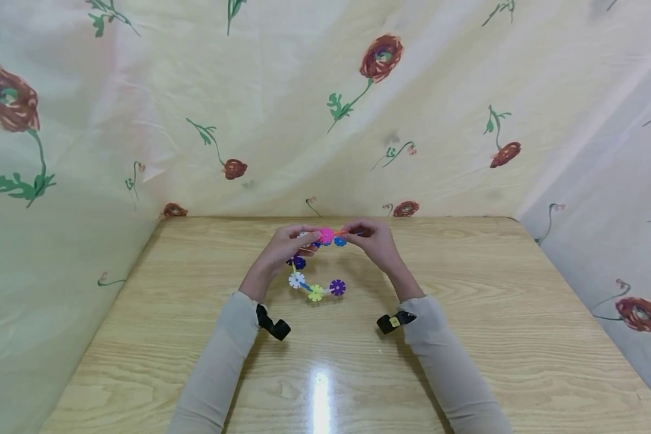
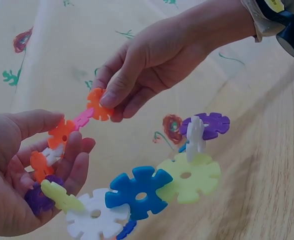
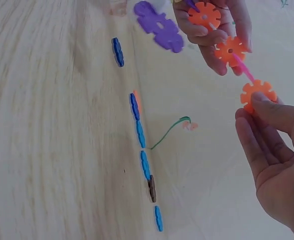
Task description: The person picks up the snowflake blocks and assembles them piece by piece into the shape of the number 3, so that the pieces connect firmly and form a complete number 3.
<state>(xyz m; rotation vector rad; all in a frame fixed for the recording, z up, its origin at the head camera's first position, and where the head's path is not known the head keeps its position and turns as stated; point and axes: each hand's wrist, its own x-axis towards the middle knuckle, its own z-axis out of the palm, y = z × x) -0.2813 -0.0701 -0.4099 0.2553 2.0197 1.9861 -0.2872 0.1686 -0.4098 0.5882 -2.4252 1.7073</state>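
A chain of colourful interlocking plastic snowflake discs hangs between the hands above the table. My left hand grips the chain near an orange disc, with more discs running through its palm. Thumb and fingers of my right hand pinch an orange snowflake disc at the chain's end. A pink disc joins the two orange ones, seen nearly edge-on. From the left hand the rest curves down past a white disc and a yellow-green disc to a purple disc.
Loose discs lie in a row at the back of the wooden table, among them a dark blue disc, a light blue disc and a brown disc. A flowered cloth rises behind the table.
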